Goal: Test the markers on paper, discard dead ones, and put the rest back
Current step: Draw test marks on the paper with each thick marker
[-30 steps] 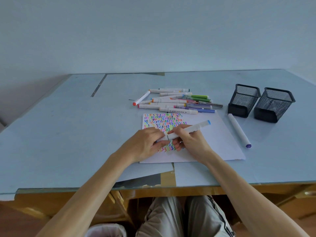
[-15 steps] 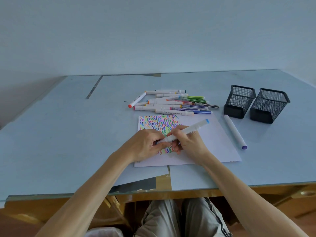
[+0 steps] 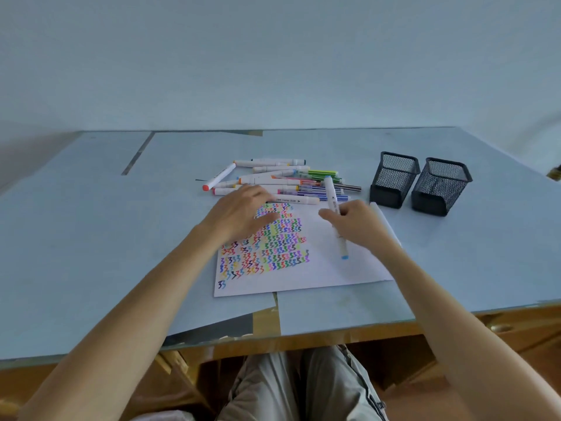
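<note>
Hands now apart, right hand (image 3: pixel 356 224) gripping marker (image 3: pixel 335 218)

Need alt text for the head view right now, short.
A person's right hand holds a blue-capped marker over scribble-covered paper, while the left hand reaches toward a pile of markers. Two black mesh cups stand to the right.
</note>
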